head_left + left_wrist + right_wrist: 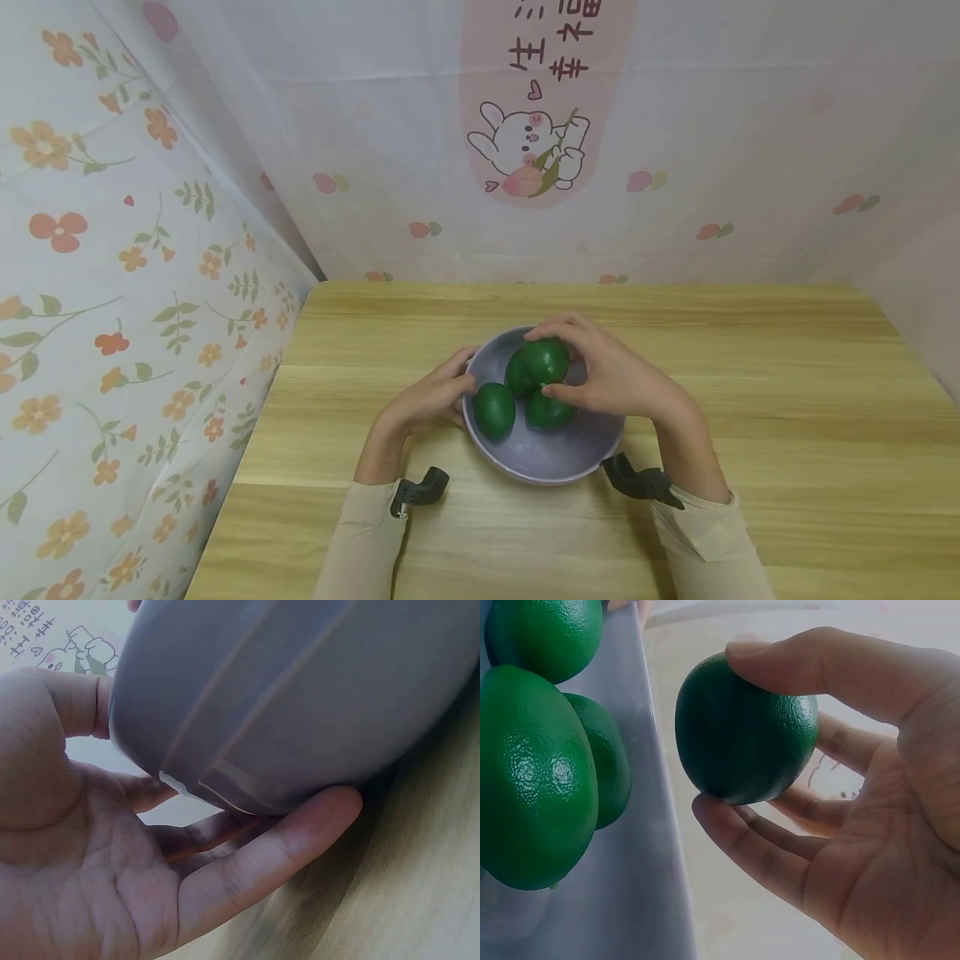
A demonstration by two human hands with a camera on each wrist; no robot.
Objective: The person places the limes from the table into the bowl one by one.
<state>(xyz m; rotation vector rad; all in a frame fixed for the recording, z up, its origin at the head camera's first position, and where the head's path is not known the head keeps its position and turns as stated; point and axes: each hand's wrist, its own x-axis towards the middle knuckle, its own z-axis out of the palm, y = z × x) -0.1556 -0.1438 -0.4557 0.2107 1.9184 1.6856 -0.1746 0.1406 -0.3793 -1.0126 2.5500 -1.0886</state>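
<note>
A grey-purple bowl [555, 462] sits in front of me with three green limes in it: one at the left [494, 411], one behind [517, 372] and one near the middle [550, 412]. My left hand [433, 392] grips the bowl's left side, thumb at the rim. In the left wrist view its fingers [292, 840] curl under the bowl's outer wall [300, 705]. Over the bowl, my right hand [611, 367] holds another lime [746, 735] between thumb and fingertips. From the right wrist this lime shows apart from the limes in the bowl.
A light wood-grain table [787, 400] lies under the bowl. Behind it hangs a pale cloth [712, 150] with a rabbit print, and a flowered cloth [150, 292] hangs at the left. Black wrist mounts [637, 481] stick out near the sleeves, the right one close to the bowl's rim.
</note>
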